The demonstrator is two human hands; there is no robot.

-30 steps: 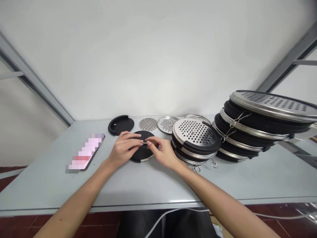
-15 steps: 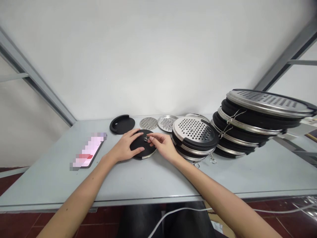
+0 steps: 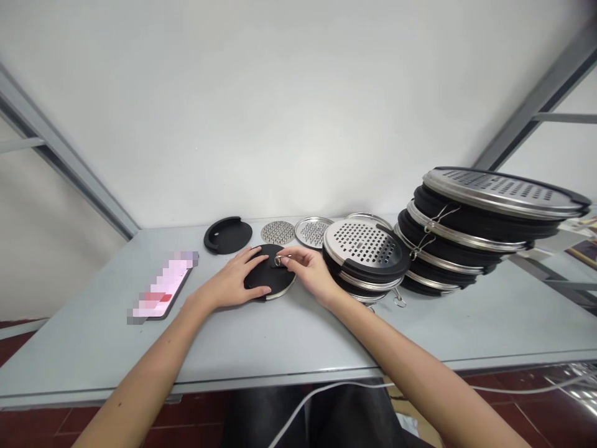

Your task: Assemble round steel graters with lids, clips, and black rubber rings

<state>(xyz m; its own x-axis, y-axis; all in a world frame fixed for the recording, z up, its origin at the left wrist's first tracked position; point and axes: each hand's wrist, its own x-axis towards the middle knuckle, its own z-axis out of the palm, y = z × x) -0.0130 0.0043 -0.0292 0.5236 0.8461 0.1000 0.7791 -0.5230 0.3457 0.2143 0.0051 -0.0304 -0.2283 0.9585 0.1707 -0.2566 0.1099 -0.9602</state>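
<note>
My left hand [image 3: 228, 281] lies spread over the left side of a round black disc [image 3: 273, 283], its fingers and thumb pressed flat on the surface. The disc rests on the table and shows a thin metal edge at its lower right. My right hand [image 3: 308, 274] comes from the right, thumb and forefinger pinching a small bent metal wire hook [image 3: 278, 260] over the disc's upper right part. A loop of the wire sticks out beyond the fingertips. Whether the hook is fastened to the disc I cannot tell.
Behind lie a black rimmed holder [image 3: 232, 235], a round grater plate [image 3: 278, 233] and a metal ring with a grater plate [image 3: 313, 230]. Grater stacks [image 3: 366, 249], [image 3: 459, 249] stand to the right, with wire hooks dangling. A phone [image 3: 163, 295] lies at left.
The wire hook is tipped more upright in my right fingers, which have turned slightly. My left hand stays on the disc. The whole view has shifted a little.
</note>
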